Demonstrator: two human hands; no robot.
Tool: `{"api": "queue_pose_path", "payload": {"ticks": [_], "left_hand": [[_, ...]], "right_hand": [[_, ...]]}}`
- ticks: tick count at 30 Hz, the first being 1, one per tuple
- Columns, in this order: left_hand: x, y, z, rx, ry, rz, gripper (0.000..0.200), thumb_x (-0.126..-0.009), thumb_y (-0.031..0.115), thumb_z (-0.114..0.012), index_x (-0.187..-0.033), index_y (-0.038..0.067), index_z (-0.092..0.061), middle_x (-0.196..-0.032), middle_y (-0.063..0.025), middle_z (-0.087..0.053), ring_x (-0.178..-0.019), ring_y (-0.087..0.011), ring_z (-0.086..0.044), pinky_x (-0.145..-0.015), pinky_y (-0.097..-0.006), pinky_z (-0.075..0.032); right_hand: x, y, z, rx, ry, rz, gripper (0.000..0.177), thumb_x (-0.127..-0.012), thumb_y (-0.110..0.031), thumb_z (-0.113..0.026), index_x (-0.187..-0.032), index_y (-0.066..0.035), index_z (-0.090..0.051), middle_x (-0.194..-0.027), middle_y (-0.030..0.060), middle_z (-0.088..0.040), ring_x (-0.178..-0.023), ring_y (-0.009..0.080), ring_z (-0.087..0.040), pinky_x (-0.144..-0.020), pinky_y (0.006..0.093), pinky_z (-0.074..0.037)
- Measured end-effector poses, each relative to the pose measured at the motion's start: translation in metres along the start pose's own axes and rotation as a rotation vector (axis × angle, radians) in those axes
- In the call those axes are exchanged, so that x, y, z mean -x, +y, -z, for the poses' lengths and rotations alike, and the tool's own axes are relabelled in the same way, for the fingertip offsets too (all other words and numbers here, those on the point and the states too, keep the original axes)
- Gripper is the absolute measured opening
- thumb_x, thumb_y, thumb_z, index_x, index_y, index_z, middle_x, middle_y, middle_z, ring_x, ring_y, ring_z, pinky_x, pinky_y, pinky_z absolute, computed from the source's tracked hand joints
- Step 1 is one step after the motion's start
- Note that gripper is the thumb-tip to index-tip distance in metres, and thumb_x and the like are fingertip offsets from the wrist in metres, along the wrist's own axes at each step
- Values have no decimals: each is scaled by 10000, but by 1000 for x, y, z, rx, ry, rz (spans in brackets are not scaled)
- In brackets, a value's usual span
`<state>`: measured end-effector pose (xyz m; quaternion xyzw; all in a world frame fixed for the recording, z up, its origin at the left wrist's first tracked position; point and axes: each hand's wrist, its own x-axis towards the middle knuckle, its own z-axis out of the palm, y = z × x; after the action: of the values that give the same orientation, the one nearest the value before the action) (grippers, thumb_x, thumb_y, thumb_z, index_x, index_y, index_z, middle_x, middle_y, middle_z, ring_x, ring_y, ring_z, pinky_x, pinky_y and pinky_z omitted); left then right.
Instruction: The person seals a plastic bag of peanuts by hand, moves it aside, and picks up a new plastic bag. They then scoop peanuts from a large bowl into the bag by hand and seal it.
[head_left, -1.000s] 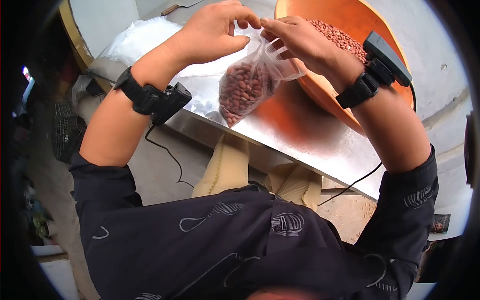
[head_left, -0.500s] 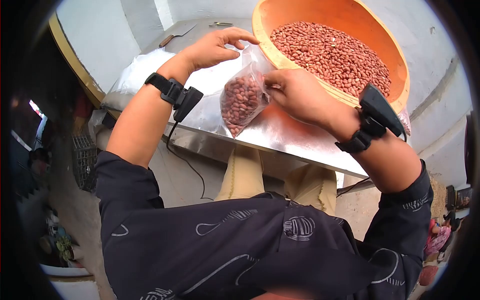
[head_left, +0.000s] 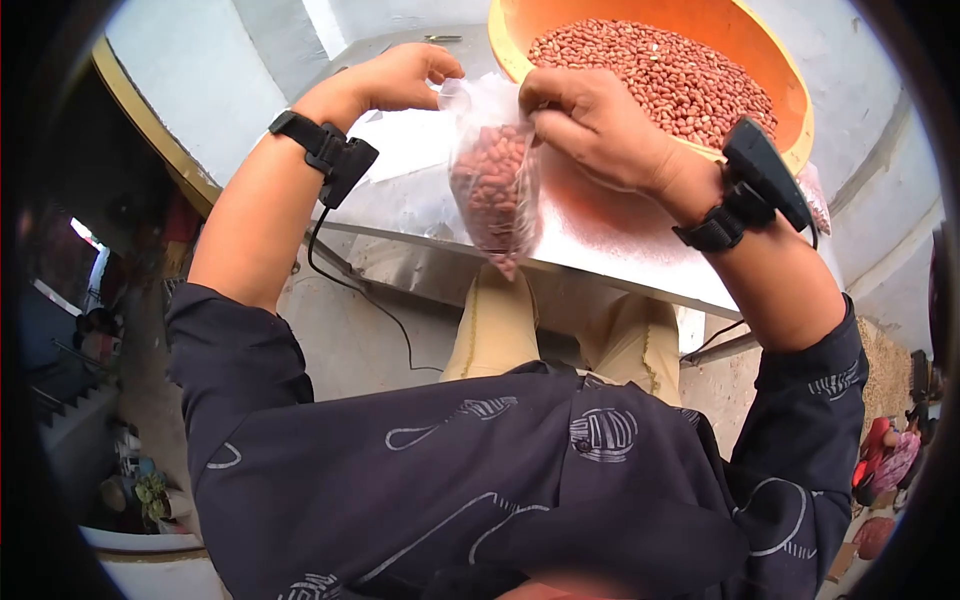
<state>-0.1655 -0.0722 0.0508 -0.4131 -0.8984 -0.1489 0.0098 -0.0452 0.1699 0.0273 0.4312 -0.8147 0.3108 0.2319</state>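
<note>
A clear plastic bag (head_left: 495, 180), partly filled with reddish-brown peanuts, hangs upright at the front edge of the metal table (head_left: 620, 245). My right hand (head_left: 590, 120) is closed on the bag's upper right edge. At its upper left corner is my left hand (head_left: 405, 78), fingers curled in a pinch on the plastic; part of that contact is hard to see. The bag's pointed lower end sits in front of the table edge, above my knees. Just beyond my right hand stands an orange basin (head_left: 800, 110) holding many loose peanuts (head_left: 670, 80).
White plastic (head_left: 405, 140) lies on the table behind my left forearm. A small metal tool (head_left: 443, 38) rests at the back, near the wall. Another bag of peanuts (head_left: 815, 195) shows beside my right wrist. A cable (head_left: 370, 300) hangs from my left wrist device.
The bag of peanuts has been raised and straightened, and now hangs over the table edge. My left hand has moved left and curled at the bag's corner. My right hand has risen.
</note>
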Motion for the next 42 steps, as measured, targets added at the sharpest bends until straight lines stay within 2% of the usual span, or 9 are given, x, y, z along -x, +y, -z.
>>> {"api": "queue_pose_path", "payload": {"ticks": [2,4,6,14,25,29,32,36,42], "left_hand": [[15,13,-4,197,-48,-4,198,-714,10,-619,-910,-9,-595,-1118,-67,-589,-956,-149,-544,-850,-292,-449],[32,23,-10,372,8,-70,102,-741,28,-608,-818,-10,-552,-1088,-100,-602,-926,-124,-534,-839,-287,-445],[51,45,-11,440,67,-119,86,-735,25,-594,-772,-6,-522,-1061,-118,-613,-912,-124,-537,-840,-289,-445],[95,176,-65,229,275,-454,96,-660,6,-605,-672,7,-510,-807,-127,-653,-729,-218,-635,-677,-291,-493],[64,205,-198,518,361,-448,97,-645,30,-631,-688,12,-546,-777,-104,-643,-651,-214,-607,-591,-285,-473],[50,199,-233,443,284,-323,78,-656,25,-629,-714,12,-578,-783,-105,-647,-662,-201,-618,-603,-280,-484],[43,195,-240,695,288,-135,58,-671,18,-615,-719,8,-584,-781,-87,-654,-690,-158,-630,-595,-274,-494],[36,192,-239,790,260,-120,78,-732,-30,-574,-804,-7,-590,-812,-64,-644,-701,-89,-619,-561,-220,-484],[27,185,-261,1371,235,121,417,-792,5,-568,-1203,-20,-506,-1055,-102,-577,-754,-68,-584,-713,-199,-462]], "right_hand": [[4,-5,10,18,69,64,164,-754,-126,-507,-821,3,-584,-672,192,-580,-637,342,-592,-631,379,-488],[18,-16,27,32,-11,14,142,-763,-58,-479,-865,19,-542,-737,116,-537,-689,207,-531,-679,300,-444],[37,-25,42,-31,21,54,139,-769,-51,-466,-859,24,-540,-747,91,-534,-702,184,-526,-686,293,-439],[139,-59,89,87,-72,27,166,-624,-11,-398,-754,43,-487,-739,142,-541,-677,232,-530,-651,298,-443],[250,-53,65,1,53,-256,183,-583,28,-430,-730,22,-539,-698,121,-568,-605,231,-545,-593,294,-458],[279,-23,43,-31,92,-309,158,-620,48,-431,-735,27,-537,-714,121,-581,-632,226,-562,-613,296,-468],[288,-12,33,-100,208,-354,109,-623,31,-439,-704,22,-512,-706,124,-578,-632,220,-560,-604,281,-456],[281,-8,32,-126,252,-358,76,-636,16,-453,-699,16,-496,-711,131,-576,-643,220,-556,-617,284,-450],[295,5,16,-197,372,-437,73,-663,10,-470,-728,20,-503,-785,151,-592,-736,225,-558,-680,306,-452]]}}
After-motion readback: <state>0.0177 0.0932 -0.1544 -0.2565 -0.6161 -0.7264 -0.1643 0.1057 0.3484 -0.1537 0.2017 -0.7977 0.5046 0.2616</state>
